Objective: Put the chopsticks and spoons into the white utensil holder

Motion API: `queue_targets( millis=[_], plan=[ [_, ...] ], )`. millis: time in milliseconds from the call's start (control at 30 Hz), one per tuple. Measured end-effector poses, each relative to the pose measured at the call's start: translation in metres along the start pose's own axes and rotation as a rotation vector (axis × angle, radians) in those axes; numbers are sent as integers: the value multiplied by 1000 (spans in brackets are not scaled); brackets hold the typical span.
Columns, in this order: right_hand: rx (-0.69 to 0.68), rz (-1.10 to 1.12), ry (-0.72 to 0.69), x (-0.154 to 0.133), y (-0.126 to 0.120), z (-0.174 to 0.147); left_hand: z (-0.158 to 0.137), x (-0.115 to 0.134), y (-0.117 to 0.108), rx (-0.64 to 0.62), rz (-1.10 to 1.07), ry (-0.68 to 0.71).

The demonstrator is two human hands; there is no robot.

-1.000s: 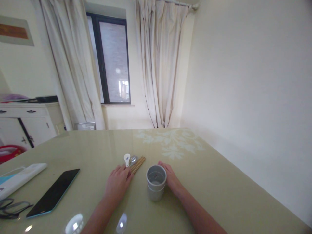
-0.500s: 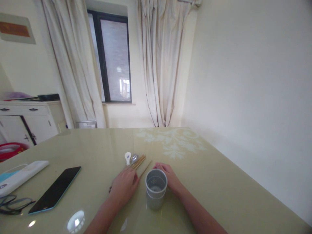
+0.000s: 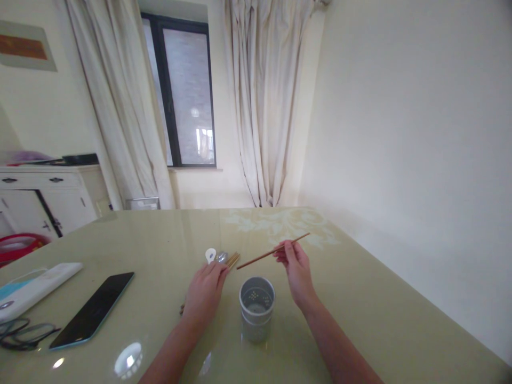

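My right hand (image 3: 295, 266) pinches a single brown chopstick (image 3: 260, 260) up off the table, slanted with its left end lower. Closed over a bundle of chopsticks (image 3: 232, 260) on the table is my left hand (image 3: 205, 290); the bundle's ends stick out on both sides of it, and its middle is hidden. A white spoon (image 3: 210, 255) and a metal spoon (image 3: 222, 257) lie just beyond the left fingers. Between my forearms stands an upright grey cutlery holder (image 3: 257, 314) with small holes in its wall; nothing shows inside it.
On the left of the glossy table (image 3: 360, 298) lie a phone (image 3: 94, 309), a white box-like device (image 3: 40, 290) and a dark coiled cable (image 3: 24, 335). A wall (image 3: 420, 160) borders the right side; a curtained window (image 3: 188, 96) is at the back.
My right hand has risen from behind the holder and moved right, lifting one chopstick off the table. My left hand has shifted slightly and stays over the bundle.
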State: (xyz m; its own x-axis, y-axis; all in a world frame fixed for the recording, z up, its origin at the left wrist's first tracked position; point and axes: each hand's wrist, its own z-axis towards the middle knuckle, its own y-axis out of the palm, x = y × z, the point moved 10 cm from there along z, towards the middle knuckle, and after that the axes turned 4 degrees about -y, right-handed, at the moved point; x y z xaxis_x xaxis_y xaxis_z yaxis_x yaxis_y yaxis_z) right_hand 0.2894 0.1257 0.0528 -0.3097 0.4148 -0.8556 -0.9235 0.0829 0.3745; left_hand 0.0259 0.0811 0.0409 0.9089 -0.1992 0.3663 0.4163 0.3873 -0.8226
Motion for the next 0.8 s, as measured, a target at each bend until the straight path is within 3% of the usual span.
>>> queue_targets(
  millis=[67,167,333,533,800],
  plan=[
    [102,85,-62,-18,-20,8,1,-14,1,-58,99,-65],
    [106,132,-91,-32,-29,10,-1,-24,6,-162,217,-110],
    [-125,12,-93,-34,4,-6,-4,-24,14,-238,280,-132],
    [-329,-151,-6,-14,39,-25,-7,-25,10,-250,271,-178],
    [-270,-235,97,25,30,-24,-10,-28,15,-265,274,-211]
  ],
)
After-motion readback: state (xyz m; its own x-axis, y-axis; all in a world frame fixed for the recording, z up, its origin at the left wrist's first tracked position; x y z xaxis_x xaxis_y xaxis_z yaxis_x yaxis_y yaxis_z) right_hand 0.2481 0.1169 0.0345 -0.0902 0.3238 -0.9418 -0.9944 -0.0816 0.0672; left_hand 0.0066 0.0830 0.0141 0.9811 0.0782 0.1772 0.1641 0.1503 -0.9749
